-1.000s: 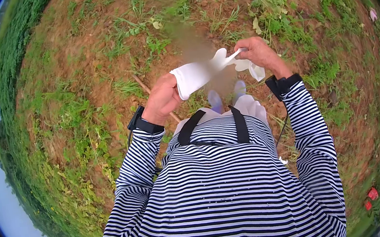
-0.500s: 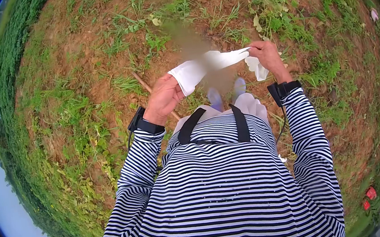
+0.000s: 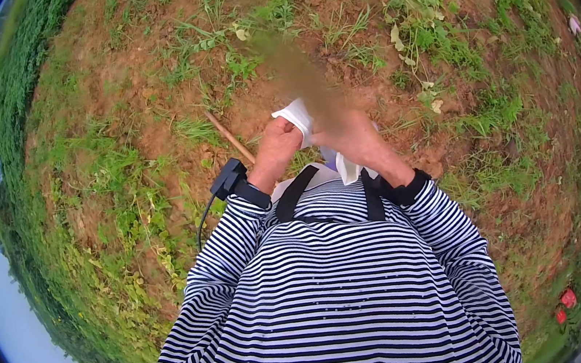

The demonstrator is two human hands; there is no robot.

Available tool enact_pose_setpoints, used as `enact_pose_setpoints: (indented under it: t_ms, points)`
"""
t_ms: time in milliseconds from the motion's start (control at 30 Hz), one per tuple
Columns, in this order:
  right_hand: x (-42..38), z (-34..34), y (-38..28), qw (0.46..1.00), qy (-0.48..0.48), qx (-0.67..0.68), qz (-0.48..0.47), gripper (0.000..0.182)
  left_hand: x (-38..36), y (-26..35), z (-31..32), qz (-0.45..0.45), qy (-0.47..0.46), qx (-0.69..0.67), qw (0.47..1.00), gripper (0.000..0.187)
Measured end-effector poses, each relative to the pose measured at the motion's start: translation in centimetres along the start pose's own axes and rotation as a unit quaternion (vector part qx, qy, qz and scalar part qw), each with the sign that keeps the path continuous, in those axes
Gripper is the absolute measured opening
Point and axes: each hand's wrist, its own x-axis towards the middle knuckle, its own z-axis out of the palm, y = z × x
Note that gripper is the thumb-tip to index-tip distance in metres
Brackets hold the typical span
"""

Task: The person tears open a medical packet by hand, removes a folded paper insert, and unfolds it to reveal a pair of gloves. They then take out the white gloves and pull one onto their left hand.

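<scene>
A white glove (image 3: 294, 116) is bunched between my two hands, in front of my waist. My left hand (image 3: 277, 148) is closed on its cuff edge, with the fingers curled inward. Close beside it, my right hand (image 3: 359, 141) reaches in from the right, its back toward me and its fingers partly covered by a blurred smudge in the view. More white glove fabric (image 3: 350, 170) hangs below my right hand, near my lap. Both wrists wear black bands, and a black box (image 3: 229, 178) with a cable sits on the left one.
A wooden handle (image 3: 229, 136) lies on the reddish soil left of my feet. Weeds and grass grow in patches, with leafy vines (image 3: 444, 36) at upper right. Red objects (image 3: 567, 298) lie at lower right and a pale pink item (image 3: 574, 24) at far right.
My right hand has moved left and down to meet my left hand, which shifted a little right. The glove, stretched out between them before, is now gathered together.
</scene>
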Motion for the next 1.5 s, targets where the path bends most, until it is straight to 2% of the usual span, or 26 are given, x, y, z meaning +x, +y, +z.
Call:
enact_pose_setpoints:
  t_ms: [267, 300, 400, 433, 467, 533, 633, 667, 700, 733, 767, 833, 867, 900, 1000, 1067, 1133, 1200, 1267, 1300, 1400, 1500]
  points:
    - [0.4, 1.5, 0.3, 0.999, 0.015, 0.044, -0.008, 0.021, 1.2, -1.8, -0.4, 0.065, -0.004, 0.090, 0.994, 0.037]
    - [0.6, 1.4, 0.7, 0.999, 0.026, 0.035, -0.010, 0.020, 1.2, -1.5, -0.4, 0.091, 0.007, 0.158, 0.983, 0.040]
    - [1.5, 2.4, 1.6, 0.999, 0.034, 0.006, -0.006, 0.019, 1.0, -2.4, -0.3, 0.098, 0.018, 0.192, 0.976, 0.041]
    - [1.7, 2.3, 1.5, 1.000, 0.025, -0.012, 0.005, 0.018, 0.7, -1.9, 0.0, 0.104, 0.035, 0.281, 0.953, 0.041]
    - [1.7, 2.1, 1.6, 0.999, 0.018, -0.031, 0.019, 0.017, 0.9, -2.3, 0.0, 0.099, 0.030, 0.247, 0.964, 0.038]
    - [1.5, 1.9, 1.9, 0.998, 0.059, 0.026, -0.007, 0.016, 1.6, -3.3, 0.0, 0.086, 0.022, 0.178, 0.980, 0.031]
    - [1.5, 2.0, 1.2, 0.987, 0.055, 0.148, -0.027, 0.015, 1.3, -2.8, -0.1, 0.114, 0.058, 0.302, 0.944, 0.027]
    - [1.3, 1.7, 0.3, 0.980, 0.049, 0.191, -0.025, 0.016, 1.3, -2.6, -0.4, 0.099, 0.065, 0.337, 0.934, 0.027]
    - [0.8, 1.4, -0.6, 0.964, 0.029, 0.262, 0.044, 0.014, 1.5, -2.5, -0.3, 0.084, 0.064, 0.369, 0.923, 0.027]
    - [0.5, 1.1, -0.3, 0.957, 0.008, 0.282, 0.066, 0.013, 1.4, -2.5, 0.2, 0.068, 0.060, 0.400, 0.912, 0.027]
    - [0.4, 0.9, 0.0, 0.949, -0.016, 0.302, 0.088, 0.013, 0.0, 0.1, 1.4, 0.092, 0.049, 0.344, 0.933, 0.029]
    - [0.4, 1.0, -0.1, 0.923, -0.073, 0.357, 0.124, 0.015, 0.3, -0.7, 1.4, 0.148, 0.050, 0.329, 0.931, 0.031]
    - [0.0, 0.8, -1.0, 0.935, -0.101, 0.311, 0.135, 0.015, 0.5, -1.2, 1.0, 0.176, 0.053, 0.322, 0.929, 0.031]
    - [-0.6, 0.3, -2.2, 0.945, -0.126, 0.263, 0.145, 0.015, 1.1, -1.6, 0.3, 0.155, 0.040, 0.330, 0.930, 0.030]
    - [-1.3, 0.1, -1.4, 0.964, -0.174, 0.160, 0.125, 0.014, 1.3, -2.3, 0.1, 0.130, 0.016, 0.198, 0.971, 0.031]
    - [-1.6, -0.4, -2.1, 0.972, -0.198, 0.068, 0.103, 0.013, 0.6, -1.8, 0.6, 0.104, 0.045, 0.108, 0.988, 0.025]
    - [-1.9, 0.4, -0.8, 0.975, -0.185, 0.073, 0.097, 0.015, 0.4, -2.0, 0.7, 0.062, 0.064, -0.014, 0.996, 0.023]
    - [-2.2, 0.5, -0.7, 0.981, -0.166, 0.050, 0.090, 0.016, 0.3, -2.1, 0.7, 0.064, 0.070, -0.096, 0.991, 0.022]
    - [-2.5, 1.2, 0.0, 0.989, -0.128, 0.064, 0.044, 0.017, 0.0, -1.6, 0.9, 0.031, 0.064, -0.203, 0.977, 0.021]
    - [-2.6, 1.5, 0.2, 0.991, -0.109, 0.071, 0.019, 0.018, -0.4, -1.2, 1.1, 0.036, 0.073, -0.251, 0.965, 0.023]
    - [-2.5, 1.3, -1.0, 0.991, -0.110, 0.058, 0.043, 0.018, 0.1, -2.1, 1.3, 0.062, 0.039, -0.371, 0.926, 0.025]
    - [-2.8, 1.0, -0.9, 0.992, -0.104, 0.057, 0.034, 0.016, -0.2, -0.7, 2.4, 0.065, 0.043, -0.380, 0.922, 0.030]
